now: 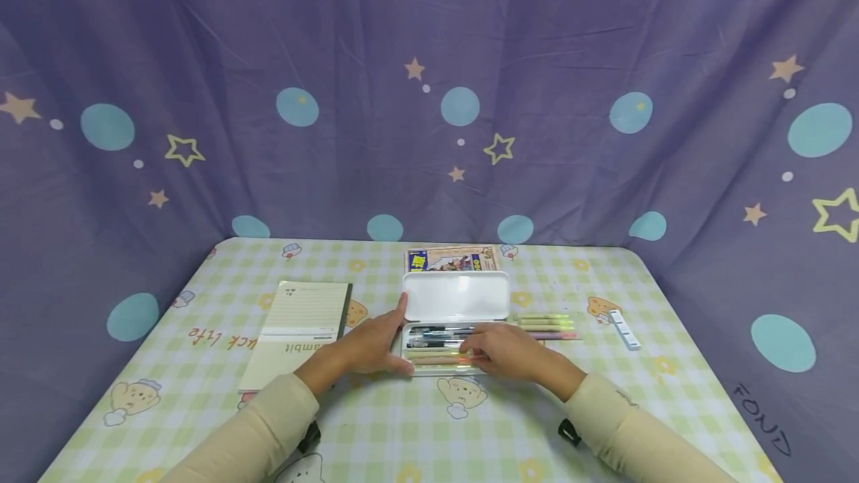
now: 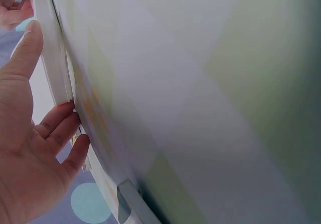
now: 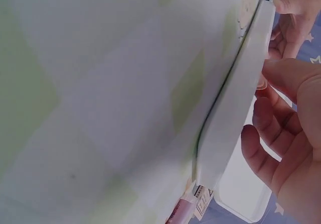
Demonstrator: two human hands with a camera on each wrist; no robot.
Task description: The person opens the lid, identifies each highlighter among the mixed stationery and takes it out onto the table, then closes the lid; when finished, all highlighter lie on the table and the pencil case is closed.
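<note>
An open white pencil case (image 1: 456, 298) holds dark and clear pens (image 1: 436, 332) at the back and pale, coloured pens (image 1: 429, 360) in front. My left hand (image 1: 369, 341) lies around its left end, thumb at the front corner and index finger by the lid hinge; in the left wrist view the left hand (image 2: 35, 133) touches the case side (image 2: 55, 58) with extended fingers. My right hand (image 1: 506, 352) reaches into the right part of the case, bent fingers on the pens. The case wall (image 3: 235, 103) hides part of the right hand (image 3: 291, 128), so its grip is unclear.
Several highlighter-like pens (image 1: 546, 323) lie right of the case, and a small white-blue strip (image 1: 625, 329) farther right. An open notebook (image 1: 302, 326) is at the left. Behind the lid lies a printed box (image 1: 452, 259). A purple curtain (image 1: 376, 36) hangs behind.
</note>
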